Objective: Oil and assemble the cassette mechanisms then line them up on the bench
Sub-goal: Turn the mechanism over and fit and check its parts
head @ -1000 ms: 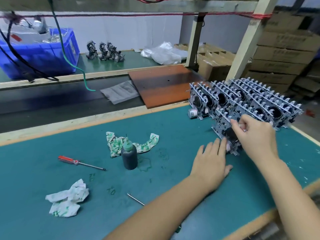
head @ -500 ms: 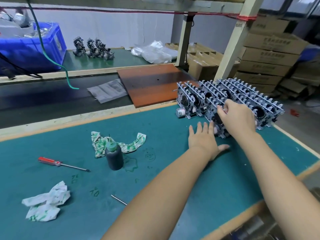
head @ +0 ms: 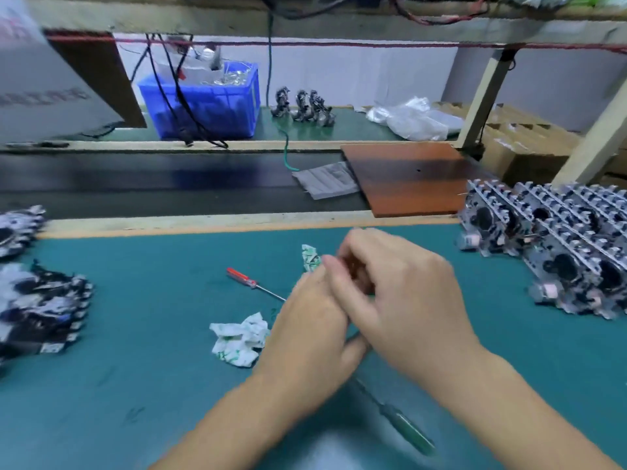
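A person is working at a green worktop, seen from a head camera looking down at two bare hands meeting in the middle of the view. The left hand is lying partly under the right hand, and both are blurred. The fingers of both are curling inward toward each other, but whether they are pinching anything is too blurred to tell.

Assembled cassette mechanisms are standing in tight rows at the right edge of the worktop, well apart from the hands. More mechanisms are lying in a loose heap at the left edge, probably still waiting for work.

A red-handled screwdriver is lying just beyond the hands, a crumpled rag just beside the left hand, and a green-handled tool near the front edge. A blue crate is sitting on the far shelf.

Judging by this, the person is between units. The next move likely calls for reaching left for an unfinished mechanism and bringing it to the centre for oiling.
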Available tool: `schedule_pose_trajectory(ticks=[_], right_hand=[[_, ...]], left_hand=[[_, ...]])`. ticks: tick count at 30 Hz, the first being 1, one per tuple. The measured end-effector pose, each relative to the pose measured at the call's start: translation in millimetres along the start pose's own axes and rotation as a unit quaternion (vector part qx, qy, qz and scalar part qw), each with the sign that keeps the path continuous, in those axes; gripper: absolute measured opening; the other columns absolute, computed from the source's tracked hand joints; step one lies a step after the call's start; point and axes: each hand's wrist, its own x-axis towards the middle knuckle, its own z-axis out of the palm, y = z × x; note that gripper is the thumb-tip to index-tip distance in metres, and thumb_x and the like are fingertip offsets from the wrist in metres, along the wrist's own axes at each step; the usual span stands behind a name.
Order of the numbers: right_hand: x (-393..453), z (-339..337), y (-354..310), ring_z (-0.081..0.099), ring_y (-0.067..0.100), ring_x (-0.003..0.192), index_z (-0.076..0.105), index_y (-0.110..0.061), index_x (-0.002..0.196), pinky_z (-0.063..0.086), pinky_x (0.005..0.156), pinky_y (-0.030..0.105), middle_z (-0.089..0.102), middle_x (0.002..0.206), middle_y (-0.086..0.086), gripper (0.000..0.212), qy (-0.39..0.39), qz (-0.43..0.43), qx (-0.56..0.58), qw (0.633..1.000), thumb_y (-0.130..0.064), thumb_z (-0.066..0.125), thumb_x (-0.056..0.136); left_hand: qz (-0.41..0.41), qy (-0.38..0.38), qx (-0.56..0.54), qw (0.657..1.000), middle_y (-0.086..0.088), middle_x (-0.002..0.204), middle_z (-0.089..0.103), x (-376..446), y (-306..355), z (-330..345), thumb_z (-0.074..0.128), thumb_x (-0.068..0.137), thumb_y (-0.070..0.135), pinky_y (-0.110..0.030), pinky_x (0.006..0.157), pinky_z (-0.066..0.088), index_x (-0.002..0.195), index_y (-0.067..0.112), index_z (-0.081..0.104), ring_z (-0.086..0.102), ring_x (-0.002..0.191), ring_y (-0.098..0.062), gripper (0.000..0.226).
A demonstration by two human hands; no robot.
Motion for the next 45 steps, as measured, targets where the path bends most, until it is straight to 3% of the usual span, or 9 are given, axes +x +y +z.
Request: schedule_pose_trajectory(ticks=[5,10,15,19,24,32,37,41,45], right_hand=[[17,80,-85,0.054,0.021,0.074,0.059,-0.013,0.082,0.035,0.055,0.030,0.058,0.076,0.001,0.026,-0.112,-0.079,0.070,0.988,-0.033,0.044,0.091],[35,169,-141,0.045,0.024,0.110,0.050,-0.013,0.121,0.042,0.084,0.040,0.052,0.114,0.006,0.029,-0.274,-0.083,0.189,0.939,-0.024,0.052,0.094],[59,227,-168,0.034,0.027,0.128,0.029,-0.018,0.143,0.037,0.101,0.043,0.039,0.136,0.010,0.084,-0.388,-0.067,0.219,0.893,-0.035,0.076,0.076],[57,250,-191,0.047,0.032,0.118,0.038,-0.015,0.134,0.044,0.088,0.042,0.046,0.127,0.011,0.070,-0.372,-0.101,0.131,0.914,-0.041,0.072,0.079],[46,257,-201,0.051,0.039,0.107,0.040,-0.007,0.127,0.043,0.080,0.042,0.046,0.122,0.016,0.056,-0.315,-0.083,0.152,0.933,-0.026,0.068,0.083],[49,225,-151,0.054,0.028,0.099,0.048,-0.014,0.116,0.038,0.084,0.035,0.048,0.119,0.005,0.033,-0.289,0.041,0.295,0.910,-0.023,0.061,0.086],[28,165,-111,0.054,0.018,0.073,0.053,-0.022,0.104,0.049,0.083,0.040,0.056,0.108,-0.008,0.023,-0.258,0.125,0.395,0.873,-0.024,0.066,0.085],[-9,108,-71,0.045,0.015,0.052,0.054,-0.022,0.096,0.040,0.052,0.028,0.056,0.091,-0.015,0.015,-0.217,0.158,0.487,0.831,-0.018,0.058,0.082],[-57,67,-38,0.055,0.008,0.080,0.059,-0.027,0.092,0.046,0.067,0.020,0.061,0.089,-0.009,0.018,-0.216,0.231,0.523,0.792,-0.016,0.058,0.078]], left_hand=[[-0.156,0.080,0.178,0.968,0.012,0.073,0.044,-74,-48,-82,0.056,0.066,0.011,-0.031,0.057,0.041,0.082,0.021,0.056,0.050,0.070,-0.019,0.019],[-0.306,0.075,0.437,0.842,-0.028,0.106,0.061,-127,-93,-149,0.086,0.058,0.005,-0.056,0.080,0.046,0.098,-0.003,0.068,0.057,0.100,-0.047,0.045],[-0.359,0.073,0.514,0.776,-0.031,0.115,0.056,-156,-116,-200,0.091,0.054,0.018,-0.056,0.085,0.041,0.115,-0.003,0.061,0.053,0.106,-0.048,0.072],[-0.462,0.047,0.462,0.755,-0.024,0.103,0.065,-155,-134,-213,0.072,0.079,0.037,-0.046,0.079,0.045,0.128,0.005,0.056,0.057,0.103,-0.039,0.061],[-0.463,0.170,0.377,0.784,-0.017,0.076,0.067,-151,-151,-215,0.058,0.092,0.030,-0.043,0.072,0.045,0.119,0.012,0.065,0.058,0.087,-0.038,0.033],[-0.335,0.232,0.292,0.865,-0.011,0.084,0.071,-103,-127,-192,0.062,0.089,0.023,-0.035,0.069,0.040,0.096,0.010,0.074,0.062,0.085,-0.032,0.019],[-0.283,0.182,0.259,0.905,0.001,0.080,0.061,-76,-89,-164,0.055,0.085,0.044,-0.031,0.068,0.034,0.098,0.020,0.071,0.053,0.081,-0.021,0.032],[-0.210,0.097,0.228,0.946,0.011,0.083,0.055,-63,-45,-127,0.045,0.083,0.066,-0.022,0.069,0.028,0.108,0.024,0.069,0.044,0.085,-0.011,0.055],[-0.159,-0.018,0.168,0.973,0.010,0.100,0.058,-56,-19,-85,0.034,0.088,0.060,-0.022,0.083,0.034,0.117,0.025,0.066,0.044,0.096,-0.007,0.056]])
